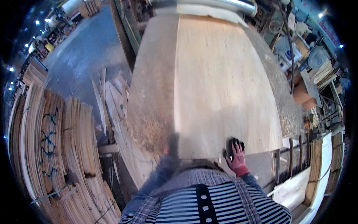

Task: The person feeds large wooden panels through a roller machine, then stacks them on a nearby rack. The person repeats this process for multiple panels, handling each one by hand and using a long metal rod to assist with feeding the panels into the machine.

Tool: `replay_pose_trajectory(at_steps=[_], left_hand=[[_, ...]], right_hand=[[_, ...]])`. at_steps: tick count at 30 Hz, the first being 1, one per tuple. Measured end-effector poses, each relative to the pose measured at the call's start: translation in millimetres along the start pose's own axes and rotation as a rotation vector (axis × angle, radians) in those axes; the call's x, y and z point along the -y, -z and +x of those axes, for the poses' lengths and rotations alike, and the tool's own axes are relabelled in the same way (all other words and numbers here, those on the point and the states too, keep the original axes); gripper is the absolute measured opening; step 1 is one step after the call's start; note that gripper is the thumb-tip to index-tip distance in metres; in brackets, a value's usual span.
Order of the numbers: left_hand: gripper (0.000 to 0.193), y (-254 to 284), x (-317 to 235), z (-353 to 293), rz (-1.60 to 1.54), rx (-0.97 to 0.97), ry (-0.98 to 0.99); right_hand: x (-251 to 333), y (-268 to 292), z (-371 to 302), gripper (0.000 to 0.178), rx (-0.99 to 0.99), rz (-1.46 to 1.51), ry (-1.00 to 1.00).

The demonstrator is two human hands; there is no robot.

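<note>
Two gloved hands meet the near edge of a large pale wooden sheet that lies flat on a sawdust-covered machine table in front of you. Your right hand, in a red glove with black fingertips, grips the sheet's near edge: the fingers curl up over the top face while the palm sits below the edge. Your left hand is blurred and dark; it rests at the sheet's near left corner, just where the sheet meets the sawdust strip, and you cannot tell whether those fingers are clamped or merely pressing. The sheet stretches away from both sets of fingers toward a shiny metal duct at the far end. Left of your left fingers, well apart and lower down, stand bundled stacks of thin veneer strips, with loose offcuts leaning between them and the table. Right of your right fingers, beyond the table's edge, sit more stacked boards. Below your hands shows your striped top.
</note>
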State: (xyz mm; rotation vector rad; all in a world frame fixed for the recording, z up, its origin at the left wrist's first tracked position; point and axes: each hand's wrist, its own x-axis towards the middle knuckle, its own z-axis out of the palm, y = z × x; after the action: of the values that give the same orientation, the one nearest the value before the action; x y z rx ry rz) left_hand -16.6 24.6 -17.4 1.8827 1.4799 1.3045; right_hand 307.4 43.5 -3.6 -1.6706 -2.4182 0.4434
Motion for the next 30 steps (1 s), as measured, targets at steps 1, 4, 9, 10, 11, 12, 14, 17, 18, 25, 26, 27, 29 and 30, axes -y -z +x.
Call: replay_pose_trajectory(at_steps=[1,4,9,10,11,12,14,17,18,25,26,27,29,30], left_hand=[[0.049,-7.1,-1.4,1.7,-0.005,0.031,-0.051],[0.059,-1.1,-7.7,15.6,-0.068,0.006,0.261],[0.071,21.8,-39.5,45.0,0.829,0.41,0.109],[0.053,18.1,-30.4,46.6,0.654,0.284,-0.117],[0.043,23.7,-39.7,52.3,0.548,0.27,-0.203],[0.034,28.5,-53.6,66.5,0.425,0.263,-0.294],[0.021,39.7,-73.6,81.5,0.162,0.099,-0.391],[0.019,75.0,-112.5,74.4,-0.131,-0.132,-0.233],[0.02,82.5,-103.7,69.2,-0.263,-0.182,-0.208],[0.057,58.8,16.4,-2.5,-0.158,-0.183,0.724],[0.065,36.7,9.9,-9.4,-0.257,-0.256,0.721],[0.068,22.7,20.8,-24.6,-0.006,-0.121,0.592],[0.075,9.5,-13.0,-6.1,0.317,0.086,0.729],[0.077,1.4,3.4,-13.0,0.291,0.014,0.633]], right_hand=[[-2.5,0.2,-3.9,0.072,0.006,-0.023,-0.05],[13.2,1.5,0.0,0.072,0.074,-0.059,-0.114],[19.2,2.8,-2.7,0.078,0.042,-0.119,-0.029],[17.2,3.6,-3.9,0.079,0.015,-0.117,0.025],[17.7,4.1,-5.0,0.08,-0.007,-0.113,0.082],[23.5,9.4,-10.3,0.081,-0.013,-0.119,0.062],[19.4,10.2,-17.8,0.08,-0.096,-0.112,0.099],[33.2,43.9,-17.3,0.065,-0.27,-0.073,0.236],[39.1,56.4,-20.7,0.062,-0.28,-0.051,0.266],[71.4,76.4,49.7,0.051,-0.143,0.044,0.186],[68.3,75.9,73.6,0.048,-0.159,0.03,0.212],[61.0,74.2,91.6,0.047,-0.167,-0.005,0.242],[39.2,61.4,127.7,0.046,-0.181,-0.07,0.292],[32.1,56.6,147.2,0.045,-0.211,-0.074,0.294]])
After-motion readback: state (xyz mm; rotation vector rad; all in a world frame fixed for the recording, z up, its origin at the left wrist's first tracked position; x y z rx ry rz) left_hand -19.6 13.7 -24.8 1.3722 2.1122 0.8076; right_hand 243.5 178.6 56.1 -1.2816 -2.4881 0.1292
